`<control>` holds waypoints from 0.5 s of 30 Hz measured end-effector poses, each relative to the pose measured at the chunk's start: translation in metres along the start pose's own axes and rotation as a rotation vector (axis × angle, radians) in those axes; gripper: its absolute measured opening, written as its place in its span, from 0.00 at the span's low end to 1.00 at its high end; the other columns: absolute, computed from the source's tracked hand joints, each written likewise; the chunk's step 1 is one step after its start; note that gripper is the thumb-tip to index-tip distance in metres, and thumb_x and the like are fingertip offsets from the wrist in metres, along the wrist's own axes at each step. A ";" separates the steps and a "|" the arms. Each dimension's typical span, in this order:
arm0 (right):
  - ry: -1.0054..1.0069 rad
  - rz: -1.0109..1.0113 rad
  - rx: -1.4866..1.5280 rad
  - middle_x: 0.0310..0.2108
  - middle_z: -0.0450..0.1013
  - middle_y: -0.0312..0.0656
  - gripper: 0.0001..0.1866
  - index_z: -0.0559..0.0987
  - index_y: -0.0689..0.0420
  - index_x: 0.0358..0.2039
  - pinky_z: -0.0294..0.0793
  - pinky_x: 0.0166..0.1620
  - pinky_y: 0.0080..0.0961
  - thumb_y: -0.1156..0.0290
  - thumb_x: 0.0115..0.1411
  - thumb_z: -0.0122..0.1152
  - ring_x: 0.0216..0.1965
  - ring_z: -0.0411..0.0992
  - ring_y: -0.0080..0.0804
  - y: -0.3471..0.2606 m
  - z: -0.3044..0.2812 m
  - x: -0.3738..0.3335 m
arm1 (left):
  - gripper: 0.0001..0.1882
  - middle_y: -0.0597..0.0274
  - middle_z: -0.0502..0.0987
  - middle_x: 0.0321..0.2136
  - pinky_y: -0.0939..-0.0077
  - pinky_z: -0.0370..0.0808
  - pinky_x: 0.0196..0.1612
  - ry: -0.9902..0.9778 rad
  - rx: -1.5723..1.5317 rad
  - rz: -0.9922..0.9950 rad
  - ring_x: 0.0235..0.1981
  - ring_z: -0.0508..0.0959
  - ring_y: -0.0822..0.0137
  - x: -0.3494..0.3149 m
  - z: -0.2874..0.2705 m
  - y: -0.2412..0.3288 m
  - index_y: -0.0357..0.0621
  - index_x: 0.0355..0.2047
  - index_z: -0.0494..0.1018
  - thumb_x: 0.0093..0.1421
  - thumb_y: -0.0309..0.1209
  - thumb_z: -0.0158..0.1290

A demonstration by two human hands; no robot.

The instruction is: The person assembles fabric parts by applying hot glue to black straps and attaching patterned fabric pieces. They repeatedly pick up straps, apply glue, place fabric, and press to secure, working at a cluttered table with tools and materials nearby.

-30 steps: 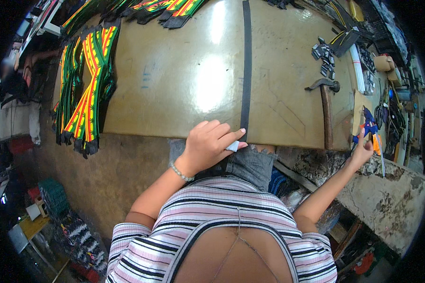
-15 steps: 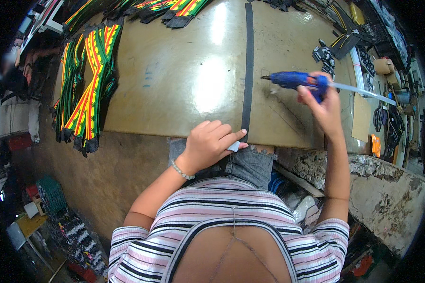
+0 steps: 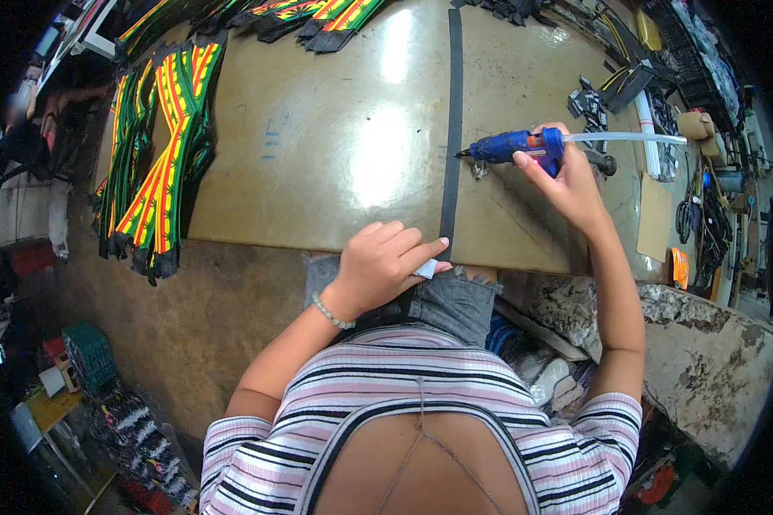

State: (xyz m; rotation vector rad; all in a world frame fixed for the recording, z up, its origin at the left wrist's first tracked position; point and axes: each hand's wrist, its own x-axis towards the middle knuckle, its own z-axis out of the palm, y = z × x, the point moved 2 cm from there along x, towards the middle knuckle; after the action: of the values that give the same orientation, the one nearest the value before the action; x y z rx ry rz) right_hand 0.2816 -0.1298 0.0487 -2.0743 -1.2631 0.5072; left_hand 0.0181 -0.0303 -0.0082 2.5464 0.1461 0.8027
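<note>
Our right hand (image 3: 569,187) grips the blue glue gun (image 3: 511,148), its nozzle now shifted leftward to the black strip's (image 3: 452,112) edge, putting that within reach; our left fingers (image 3: 425,251) pinch a white piece (image 3: 426,269) beside the strip's near end.

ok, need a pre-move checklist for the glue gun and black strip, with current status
1. Right hand gripping glue gun: ok.
2. Clear glue stick in gun's rear: ok, long end sticking out.
3. Black strip laid out on table: ok.
4. Left hand at strip's near end: ok, small white piece between finger and thumb.
5. Nozzle touching strip: cannot tell; tip is at its right edge.
6. Nozzle hot: cannot tell.
</note>
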 end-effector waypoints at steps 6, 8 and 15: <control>-0.038 -0.057 -0.044 0.31 0.79 0.46 0.24 0.71 0.61 0.44 0.75 0.39 0.29 0.54 0.60 0.67 0.33 0.79 0.34 0.003 -0.002 0.013 | 0.16 0.70 0.65 0.18 0.72 0.62 0.23 0.005 -0.010 -0.012 0.21 0.67 0.68 0.001 -0.002 0.001 0.55 0.37 0.83 0.49 0.44 0.66; -0.012 -0.081 -0.061 0.31 0.79 0.46 0.25 0.72 0.61 0.44 0.75 0.38 0.29 0.53 0.60 0.66 0.33 0.79 0.33 0.002 -0.003 0.023 | 0.17 0.70 0.65 0.18 0.72 0.62 0.23 0.009 -0.010 -0.012 0.21 0.67 0.68 0.002 -0.002 0.002 0.55 0.37 0.83 0.49 0.44 0.66; 0.016 -0.272 -0.223 0.34 0.80 0.49 0.22 0.72 0.60 0.44 0.77 0.37 0.33 0.56 0.61 0.66 0.34 0.80 0.45 -0.011 -0.010 0.037 | 0.14 0.70 0.67 0.20 0.74 0.63 0.25 -0.035 0.024 -0.007 0.22 0.69 0.69 -0.002 -0.003 0.002 0.52 0.36 0.81 0.53 0.45 0.63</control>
State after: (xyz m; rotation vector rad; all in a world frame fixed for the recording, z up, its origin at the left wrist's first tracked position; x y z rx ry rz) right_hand 0.2977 -0.0969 0.0641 -2.0327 -1.6240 0.2354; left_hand 0.0148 -0.0309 -0.0058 2.5793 0.1535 0.7574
